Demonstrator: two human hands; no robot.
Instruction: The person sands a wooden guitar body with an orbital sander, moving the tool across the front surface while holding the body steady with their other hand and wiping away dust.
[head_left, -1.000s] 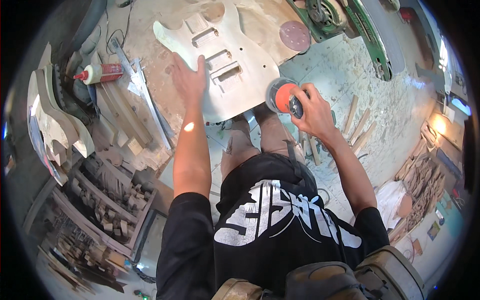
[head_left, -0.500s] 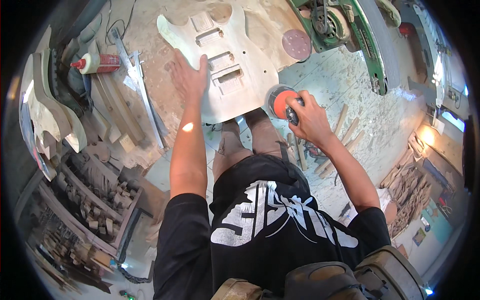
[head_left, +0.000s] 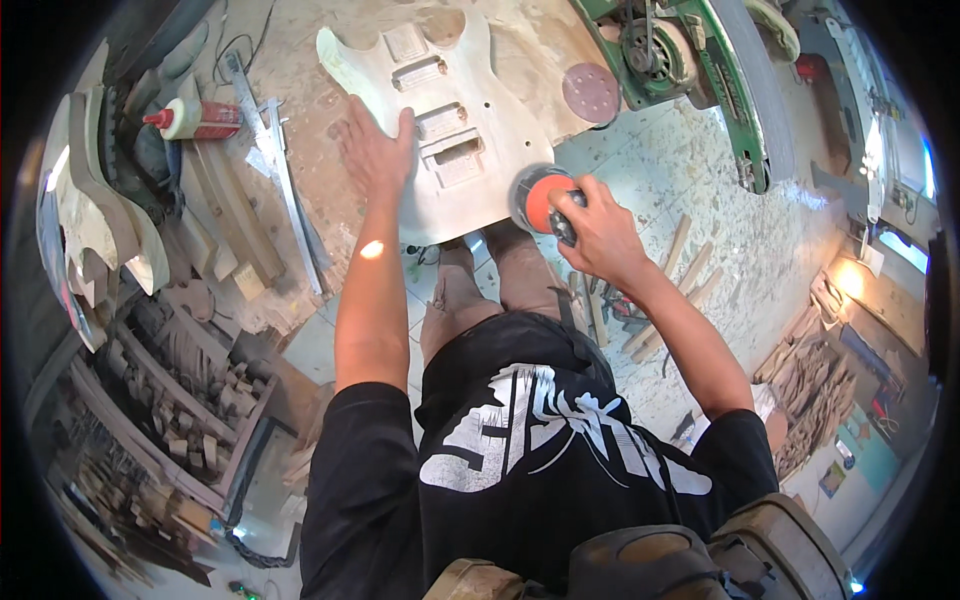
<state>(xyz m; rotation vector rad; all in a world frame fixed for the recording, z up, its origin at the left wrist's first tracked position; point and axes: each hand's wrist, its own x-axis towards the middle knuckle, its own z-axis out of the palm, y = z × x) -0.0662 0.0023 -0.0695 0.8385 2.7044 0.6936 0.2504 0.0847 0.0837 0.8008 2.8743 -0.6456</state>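
Note:
A pale, unpainted guitar body (head_left: 470, 185) with routed cavities and small holes lies on a worn wooden workbench (head_left: 320, 85). My left hand (head_left: 378, 145) rests with fingers spread on its left edge. My right hand (head_left: 600, 225) grips an orange-and-black orbital sander (head_left: 540, 200) at the body's lower right edge; whether the pad touches the wood I cannot tell. A round pink sanding disc (head_left: 590, 95) lies at the bench's right edge, beyond the body.
A green machine (head_left: 700, 120) stands top right. On the left are a glue bottle (head_left: 205, 118), metal rules (head_left: 285, 190), wood strips (head_left: 235, 220) and stacked body blanks (head_left: 100, 225). Loose sticks (head_left: 675, 250) lie on the floor; a scrap-wood rack (head_left: 170, 420) is lower left.
My right hand and the sander have shifted slightly left along the body's lower edge since half a second ago. My left hand stays on the body. The view has shifted slightly.

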